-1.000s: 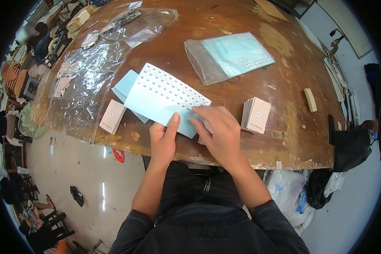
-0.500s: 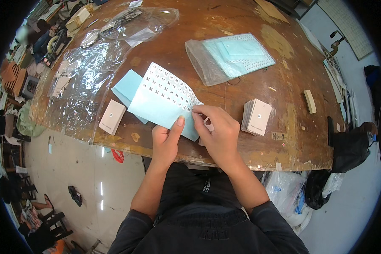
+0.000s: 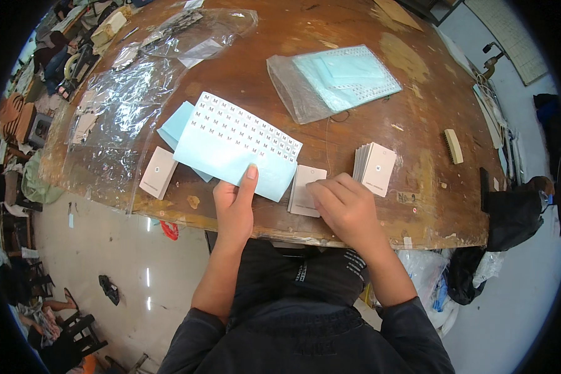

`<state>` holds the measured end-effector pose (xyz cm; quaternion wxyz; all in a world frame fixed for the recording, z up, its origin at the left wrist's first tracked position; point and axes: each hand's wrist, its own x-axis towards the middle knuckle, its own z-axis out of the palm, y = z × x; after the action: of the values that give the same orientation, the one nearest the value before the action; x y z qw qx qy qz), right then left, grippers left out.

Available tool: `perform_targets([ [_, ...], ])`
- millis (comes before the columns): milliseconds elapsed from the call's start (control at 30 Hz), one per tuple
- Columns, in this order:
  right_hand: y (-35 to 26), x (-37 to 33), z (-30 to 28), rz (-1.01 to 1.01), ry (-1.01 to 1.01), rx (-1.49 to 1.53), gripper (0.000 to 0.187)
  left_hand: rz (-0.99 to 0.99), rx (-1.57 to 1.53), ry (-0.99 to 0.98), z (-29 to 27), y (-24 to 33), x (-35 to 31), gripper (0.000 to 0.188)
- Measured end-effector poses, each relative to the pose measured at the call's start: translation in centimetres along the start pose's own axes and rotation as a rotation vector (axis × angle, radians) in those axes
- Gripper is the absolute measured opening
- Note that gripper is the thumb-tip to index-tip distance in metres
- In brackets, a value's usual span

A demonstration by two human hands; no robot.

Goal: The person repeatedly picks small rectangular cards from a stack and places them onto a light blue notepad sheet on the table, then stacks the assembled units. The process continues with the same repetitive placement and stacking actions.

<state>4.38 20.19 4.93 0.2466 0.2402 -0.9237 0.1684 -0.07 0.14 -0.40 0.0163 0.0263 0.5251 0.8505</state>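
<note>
Gripping a pale blue sticker sheet by its lower edge, the left hand is clamped with its thumb on top in the head view. Rows of small white labels, each printed with a dark letter, fill the sheet's upper part; its lower strip is bare blue. The right hand has its fingers drawn together at the right side of a pale pink hang-tag stack, near the table's front edge; whether they pinch a label or a tag cannot be told. Just right of that hand stands a fanned stack of tags, and at left lies another tag pile. Folded blue sheets show from under the sticker sheet's left end. Farther back on the worn wooden table, a clear plastic bag holds more label sheets. A wooden-backed brush lies at right.
</note>
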Motion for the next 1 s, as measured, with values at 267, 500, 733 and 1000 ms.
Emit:
perform_targets([
  [267,-0.4,-0.7,0.6,-0.064,-0.213,-0.121,0.029,-0.024,-0.016,-0.008,0.0,0.3,-0.2,0.029],
  [500,-0.6,-1.0,-0.9,0.192,-0.202,0.024,0.041,-0.013,0.005,-0.019,0.0,0.3,-0.2,0.029],
  [733,-0.4,-1.3,-0.8,0.245,-0.349,0.016,0.057,-0.019,0.020,-0.025,0.0,0.4,-0.2,0.029],
  [1000,-0.3,-1.6,-0.5,0.235,-0.312,0.048,0.050,-0.010,0.020,-0.023,0.0,0.3,-0.2,0.029],
])
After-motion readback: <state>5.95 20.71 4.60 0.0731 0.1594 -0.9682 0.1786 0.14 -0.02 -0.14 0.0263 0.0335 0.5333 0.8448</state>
